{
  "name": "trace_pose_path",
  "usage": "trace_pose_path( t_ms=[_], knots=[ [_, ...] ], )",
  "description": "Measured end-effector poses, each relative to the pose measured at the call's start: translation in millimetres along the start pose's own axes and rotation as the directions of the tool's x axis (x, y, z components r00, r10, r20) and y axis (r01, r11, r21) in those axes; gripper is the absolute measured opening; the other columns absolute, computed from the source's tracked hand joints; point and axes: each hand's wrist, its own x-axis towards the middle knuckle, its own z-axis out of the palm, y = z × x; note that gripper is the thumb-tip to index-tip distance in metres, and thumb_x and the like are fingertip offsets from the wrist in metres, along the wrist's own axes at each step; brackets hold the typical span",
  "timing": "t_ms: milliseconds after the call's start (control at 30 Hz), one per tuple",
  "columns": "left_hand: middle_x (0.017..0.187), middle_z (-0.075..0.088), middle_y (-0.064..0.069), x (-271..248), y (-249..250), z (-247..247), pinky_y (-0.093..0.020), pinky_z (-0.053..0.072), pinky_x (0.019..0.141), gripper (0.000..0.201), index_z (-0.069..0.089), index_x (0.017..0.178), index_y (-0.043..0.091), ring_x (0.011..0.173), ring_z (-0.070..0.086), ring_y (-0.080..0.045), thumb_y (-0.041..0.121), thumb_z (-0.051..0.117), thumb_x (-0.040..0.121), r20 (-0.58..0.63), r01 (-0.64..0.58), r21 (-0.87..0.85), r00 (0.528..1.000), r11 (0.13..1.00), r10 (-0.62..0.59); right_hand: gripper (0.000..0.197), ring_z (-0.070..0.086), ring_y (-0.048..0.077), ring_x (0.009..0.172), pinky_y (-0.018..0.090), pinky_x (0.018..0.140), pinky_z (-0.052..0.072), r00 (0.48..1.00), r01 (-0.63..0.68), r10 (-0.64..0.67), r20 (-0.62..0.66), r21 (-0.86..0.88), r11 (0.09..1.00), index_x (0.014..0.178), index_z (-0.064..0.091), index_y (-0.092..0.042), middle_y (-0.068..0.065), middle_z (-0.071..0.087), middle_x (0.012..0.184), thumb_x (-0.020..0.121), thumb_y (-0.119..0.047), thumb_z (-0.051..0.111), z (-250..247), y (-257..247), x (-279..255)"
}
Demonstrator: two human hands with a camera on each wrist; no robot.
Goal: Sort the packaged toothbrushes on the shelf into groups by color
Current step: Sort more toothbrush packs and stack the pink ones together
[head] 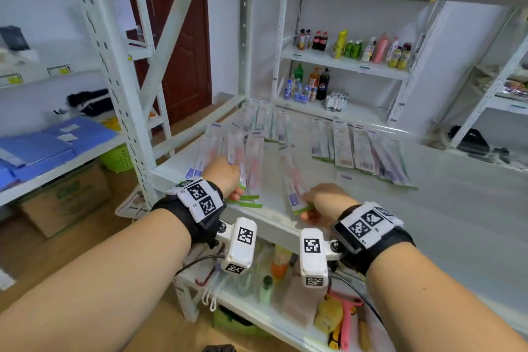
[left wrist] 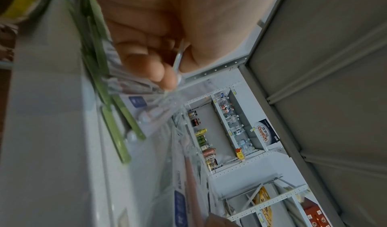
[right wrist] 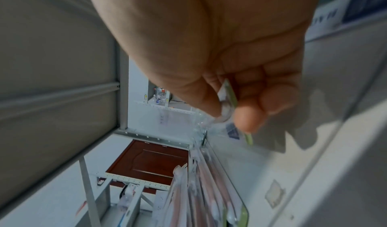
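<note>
1. Both forearms fill the foreground of the head view, each wearing a black wrist strap with coded markers, and both reach over the front lip of the white shelf (head: pixel 428 208).
2. Left hand (head: pixel 225 177) pinches the green-edged bottom end of a pink toothbrush pack (head: pixel 238 157) between thumb and curled fingers; the left wrist view confirms the thin card edge clamped there.
3. Right hand (head: pixel 323 203) likewise pinches the bottom corner of another pink pack (head: pixel 291 180), which lies lifted at an angle just right of the left hand.
4. Progress, as I judge it: a pink group (head: pixel 228 151) is forming at the shelf's front left, with several pink packs side by side around the left hand.
5. A second row of packs (head: pixel 360 151) lies toward the shelf's right, mostly face down, so their colours are hard to read.
6. More packs (head: pixel 265 123) sit at the back of the shelf behind the pink group; motion blur hides their colours, so these probably still need sorting.
7. One small loose card (head: pixel 344 177) rests between the right hand and the right row.
8. Surface: smooth white metal shelf board, pale and glossy.
9. Room: a stockroom with white racks; bottles (head: pixel 354 47) stand on a rack beyond the shelf, a brown door (head: pixel 185 51) is left of it, and blue folders (head: pixel 48 146) lie on a rack further left.
</note>
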Motion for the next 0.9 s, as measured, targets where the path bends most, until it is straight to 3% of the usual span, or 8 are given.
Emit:
trace_pose_path(
  t_ms=[67, 167, 333, 433, 500, 700, 800, 900],
  knots=[
    [0.063, 0.056, -0.016, 8, -5, -7, -0.028, 0.045, 0.05, 0.028, 0.047, 0.116, -0.007, 0.051, 0.054, -0.025, 0.009, 0.034, 0.097, 0.033, 0.011, 0.053, 0.999, 0.999, -0.013, 0.01, 0.057, 0.029, 0.052, 0.058, 0.081, 0.052, 0.999, 0.015, -0.015, 0.034, 0.016, 1.0, 0.083, 0.046, 0.0, 0.021, 0.055, 0.068, 0.093, 0.003, 0.047, 10, -3, 2],
    [0.071, 0.061, -0.019, 19, -9, -16, -0.031, 0.048, 0.053, 0.027, 0.05, 0.112, -0.008, 0.062, 0.062, -0.031, 0.009, 0.04, 0.095, 0.097, -0.039, 0.221, 0.995, 0.974, 0.017, 0.006, 0.062, 0.023, 0.048, 0.044, 0.067, 0.055, 0.993, 0.081, -0.078, 0.091, -0.03, 0.996, 0.096, 0.048, 0.001, 0.021, 0.059, 0.073, 0.091, 0.005, 0.05, 21, -5, 2],
    [0.121, 0.059, -0.018, 39, -7, -26, -0.035, 0.045, 0.086, 0.037, 0.054, 0.122, 0.003, 0.108, 0.057, -0.034, 0.017, 0.056, 0.088, 0.072, -0.229, 0.544, 0.971, 0.808, 0.227, 0.036, 0.062, 0.02, 0.062, 0.022, 0.052, 0.05, 0.985, 0.163, -0.169, 0.022, -0.409, 0.898, 0.12, 0.059, -0.009, 0.007, 0.065, 0.077, 0.083, -0.009, 0.062, 10, -8, 8],
    [0.129, 0.054, -0.015, 48, -1, -25, -0.033, 0.046, 0.086, 0.048, 0.048, 0.131, 0.012, 0.107, 0.057, -0.032, 0.018, 0.059, 0.084, 0.044, -0.262, 0.458, 0.961, 0.849, 0.273, 0.029, 0.054, 0.011, 0.054, 0.015, 0.04, 0.039, 0.969, 0.155, -0.226, -0.104, -0.458, 0.875, 0.112, 0.059, -0.014, -0.001, 0.058, 0.076, 0.085, -0.023, 0.065, -12, -6, 11],
    [0.132, 0.051, -0.012, 51, 5, -17, -0.032, 0.046, 0.089, 0.048, 0.048, 0.131, 0.015, 0.109, 0.057, -0.03, 0.019, 0.059, 0.084, 0.07, -0.289, 0.394, 0.956, 0.872, 0.285, 0.031, 0.054, 0.013, 0.062, 0.02, 0.05, 0.039, 0.955, 0.097, -0.227, -0.188, -0.526, 0.845, 0.103, 0.055, -0.015, -0.001, 0.056, 0.083, 0.08, -0.031, 0.07, -32, -2, 11],
    [0.121, 0.061, -0.01, 42, 28, 33, -0.03, 0.048, 0.088, 0.036, 0.059, 0.121, 0.01, 0.105, 0.06, -0.029, 0.014, 0.056, 0.086, 0.268, -0.405, 0.275, 0.903, 0.872, 0.335, 0.058, 0.05, 0.012, 0.056, 0.023, 0.044, 0.032, 0.969, -0.17, -0.014, -0.246, -0.707, 0.686, 0.073, 0.049, -0.017, -0.005, 0.053, 0.066, 0.052, -0.065, 0.076, -65, 28, -8],
    [0.119, 0.062, -0.009, 37, 35, 59, -0.026, 0.045, 0.085, 0.035, 0.06, 0.119, 0.01, 0.101, 0.062, -0.028, 0.015, 0.057, 0.085, 0.335, -0.433, 0.244, 0.877, 0.868, 0.343, 0.053, 0.06, 0.012, 0.063, 0.021, 0.047, 0.04, 0.967, -0.22, 0.054, -0.249, -0.704, 0.676, 0.074, 0.06, -0.017, -0.003, 0.064, 0.071, 0.051, -0.062, 0.076, -73, 38, -14],
    [0.112, 0.064, -0.01, 32, 42, 81, -0.031, 0.052, 0.067, 0.033, 0.059, 0.118, 0.01, 0.077, 0.065, -0.032, 0.014, 0.057, 0.086, 0.382, -0.412, 0.176, 0.866, 0.894, 0.324, 0.041, 0.06, 0.019, 0.068, 0.023, 0.055, 0.043, 0.954, -0.266, 0.081, -0.288, -0.695, 0.668, 0.071, 0.061, -0.014, 0.001, 0.063, 0.072, 0.06, -0.051, 0.076, -89, 41, -18]
  ],
)
